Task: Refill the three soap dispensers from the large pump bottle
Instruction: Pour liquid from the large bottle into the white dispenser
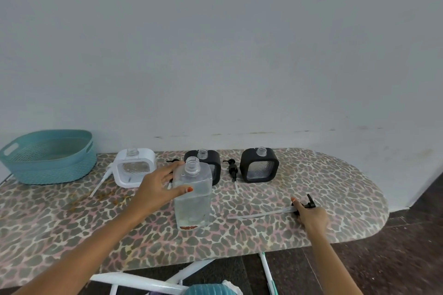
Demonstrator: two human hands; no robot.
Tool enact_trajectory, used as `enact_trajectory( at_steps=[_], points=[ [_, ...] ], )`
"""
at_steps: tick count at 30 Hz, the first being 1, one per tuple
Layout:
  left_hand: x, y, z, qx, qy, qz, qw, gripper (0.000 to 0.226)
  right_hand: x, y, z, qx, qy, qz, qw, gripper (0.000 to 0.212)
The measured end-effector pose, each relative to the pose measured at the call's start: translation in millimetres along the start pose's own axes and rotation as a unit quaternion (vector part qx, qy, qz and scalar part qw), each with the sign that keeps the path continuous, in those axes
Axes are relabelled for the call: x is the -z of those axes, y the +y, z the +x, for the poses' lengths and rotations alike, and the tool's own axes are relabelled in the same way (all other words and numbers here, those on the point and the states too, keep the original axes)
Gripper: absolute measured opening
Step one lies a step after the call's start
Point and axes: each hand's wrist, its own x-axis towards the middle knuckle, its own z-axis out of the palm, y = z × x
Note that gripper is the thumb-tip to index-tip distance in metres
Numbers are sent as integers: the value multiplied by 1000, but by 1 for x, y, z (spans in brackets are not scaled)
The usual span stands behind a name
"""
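The large clear bottle (193, 201) stands uncapped in the middle of the leopard-print ironing board (323, 182), partly filled with clear liquid. My left hand (161, 185) wraps around its upper left side. My right hand (310, 215) rests on the board at the right, holding the bottle's black pump head (309, 202) with its long clear tube lying flat. Along the back stand three open dispensers: a white one (135, 167), a black one (211, 163) partly hidden behind the big bottle, and another black one (259, 165).
A teal plastic basket (49, 157) sits at the back left. A white pump (102, 181) lies beside the white dispenser and a black pump (232, 170) lies between the black dispensers. The board's rounded end is at the right; a wall rises right behind.
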Motion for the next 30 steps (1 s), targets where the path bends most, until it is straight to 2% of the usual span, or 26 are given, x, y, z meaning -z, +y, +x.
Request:
enact_trajectory(
  at_steps=[3,6,8,11,12,15,17,20,26,28,30],
  points=[
    [-1,2,0,-5,-6,-9,1000,60,4,1,-1,38,13,-52,998,50],
    [-2,-2,2,-6,-2,-5,1000,64,1,-11,-14,143,21,-86,986,47],
    [-2,-2,3,-6,-6,-4,1000,67,-9,-32,-30,211,-43,-80,973,37],
    [-2,-2,3,-13,-7,2,1000,67,-37,-61,-59,277,-206,-33,938,28],
    [-3,-1,3,-13,-3,4,1000,67,-47,-67,-68,291,-249,-21,924,35],
    [-3,-1,2,-26,3,5,1000,65,-75,-75,-92,328,-358,-28,874,90],
    [-3,-6,4,-33,2,12,999,65,-93,-76,-105,328,-407,-15,852,108],
    [-1,-12,5,-37,5,14,999,66,-116,-74,-114,308,-451,14,838,103],
    [1,-15,7,-67,-15,34,997,61,-127,-75,-123,302,-429,61,849,77],
    [8,-18,8,-64,-28,29,997,53,-126,-75,-125,294,-426,64,853,74],
    [21,-23,12,-56,7,-18,998,37,-125,-75,-125,287,-432,63,852,66]
  ],
)
